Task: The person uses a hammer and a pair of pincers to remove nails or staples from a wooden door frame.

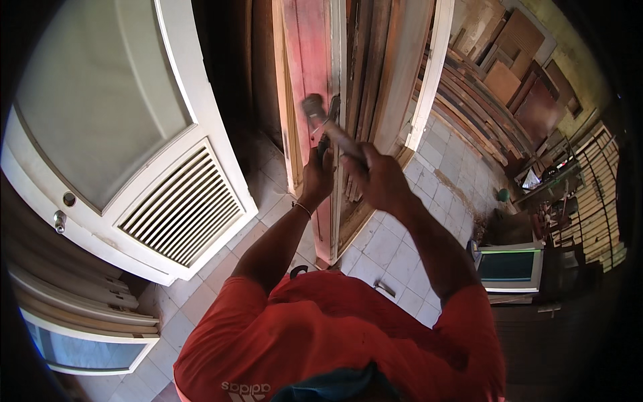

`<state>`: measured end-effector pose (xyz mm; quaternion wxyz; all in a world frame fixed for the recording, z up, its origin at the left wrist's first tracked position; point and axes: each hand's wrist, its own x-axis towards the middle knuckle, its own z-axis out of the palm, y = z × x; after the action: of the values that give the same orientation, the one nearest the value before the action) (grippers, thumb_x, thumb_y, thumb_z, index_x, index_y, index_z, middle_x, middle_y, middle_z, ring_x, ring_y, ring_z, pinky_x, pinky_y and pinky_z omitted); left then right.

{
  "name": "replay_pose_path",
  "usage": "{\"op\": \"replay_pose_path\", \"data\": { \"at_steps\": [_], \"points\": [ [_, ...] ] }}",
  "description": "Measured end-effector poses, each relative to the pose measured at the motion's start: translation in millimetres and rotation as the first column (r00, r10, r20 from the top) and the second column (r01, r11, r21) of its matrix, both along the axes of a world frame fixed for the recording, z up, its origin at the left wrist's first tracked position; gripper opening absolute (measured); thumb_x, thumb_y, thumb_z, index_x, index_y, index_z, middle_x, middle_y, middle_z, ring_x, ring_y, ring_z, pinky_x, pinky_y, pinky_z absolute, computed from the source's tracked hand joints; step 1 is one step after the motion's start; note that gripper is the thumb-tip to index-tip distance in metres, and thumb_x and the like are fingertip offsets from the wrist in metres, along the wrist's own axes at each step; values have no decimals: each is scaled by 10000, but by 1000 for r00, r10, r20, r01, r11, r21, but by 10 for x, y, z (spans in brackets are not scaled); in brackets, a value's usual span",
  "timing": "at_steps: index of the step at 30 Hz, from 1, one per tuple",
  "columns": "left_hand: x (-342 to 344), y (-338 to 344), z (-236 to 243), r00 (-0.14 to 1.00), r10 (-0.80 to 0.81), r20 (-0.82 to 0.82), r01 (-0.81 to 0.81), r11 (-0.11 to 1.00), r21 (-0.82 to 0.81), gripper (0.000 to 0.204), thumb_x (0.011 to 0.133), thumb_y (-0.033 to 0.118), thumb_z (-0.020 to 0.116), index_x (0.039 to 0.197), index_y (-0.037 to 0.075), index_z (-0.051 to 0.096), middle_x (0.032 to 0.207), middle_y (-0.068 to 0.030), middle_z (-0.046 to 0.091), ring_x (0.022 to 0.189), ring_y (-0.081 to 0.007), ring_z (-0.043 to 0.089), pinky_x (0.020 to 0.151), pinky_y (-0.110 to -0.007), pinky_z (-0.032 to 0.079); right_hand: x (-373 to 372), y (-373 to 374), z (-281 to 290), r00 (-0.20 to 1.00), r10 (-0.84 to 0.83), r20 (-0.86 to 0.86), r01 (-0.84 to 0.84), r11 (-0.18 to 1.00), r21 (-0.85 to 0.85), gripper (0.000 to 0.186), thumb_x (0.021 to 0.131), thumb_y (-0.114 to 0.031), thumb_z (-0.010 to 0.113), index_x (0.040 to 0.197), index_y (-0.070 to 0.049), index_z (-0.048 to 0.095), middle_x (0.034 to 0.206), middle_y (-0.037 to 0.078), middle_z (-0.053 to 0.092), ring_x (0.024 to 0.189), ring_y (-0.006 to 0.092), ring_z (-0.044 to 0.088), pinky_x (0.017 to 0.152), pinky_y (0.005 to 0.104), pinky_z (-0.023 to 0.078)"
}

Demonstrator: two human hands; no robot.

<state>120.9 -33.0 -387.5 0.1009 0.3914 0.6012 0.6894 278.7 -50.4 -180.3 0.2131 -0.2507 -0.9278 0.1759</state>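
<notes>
My right hand (pixel 382 179) is closed around the handle of a hammer (pixel 344 139). The hammer's head is blurred by motion and lies over the face of a pinkish-red wooden post (pixel 309 60). Just left of it, my left hand (pixel 319 178) is wrapped around a slim dark hand tool (pixel 324 142) held upright against the post. That tool's lower end is hidden in my fist, and its exact kind is unclear. The hammer crosses close to the tool's upper part; whether they touch cannot be told.
A white door (pixel 181 134) with a frosted pane and louvred vent leans at the left. Wooden boards (pixel 469 100) are piled at the far right, by a barred gate (pixel 596 194). A door handle (pixel 385 288) lies on the tiled floor (pixel 395 254). Framed panels (pixel 509 249) stand low at both sides.
</notes>
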Motion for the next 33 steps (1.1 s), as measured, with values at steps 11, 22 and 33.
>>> {"op": "replay_pose_path", "data": {
  "at_steps": [11,22,33],
  "points": [
    [89,-124,267,999,-24,-40,18,991,-132,418,1043,411,460,1151,11,516,886,-280,653,870,-488,644,729,-531,483,177,228,-218,990,-113,-78,109,992,-55,397,993,-350,599,1079,37,580,757,238,650,763,433,678,644,455,521],
    [-255,-294,83,995,-93,26,95,992,-86,474,1025,442,506,1187,-3,529,959,-281,651,941,-458,649,759,-483,494,128,-425,208,907,340,-250,-294,934,204,460,928,-336,693,1213,-10,542,969,227,660,799,395,700,685,424,558],
    [-273,-423,488,992,-120,45,127,963,-239,397,1033,420,524,1188,57,563,660,-1,528,551,-88,507,482,-320,424,171,26,-56,963,-119,-241,24,932,-363,506,1005,-453,523,1055,45,600,814,247,667,822,391,693,765,451,519]
  ]
}}
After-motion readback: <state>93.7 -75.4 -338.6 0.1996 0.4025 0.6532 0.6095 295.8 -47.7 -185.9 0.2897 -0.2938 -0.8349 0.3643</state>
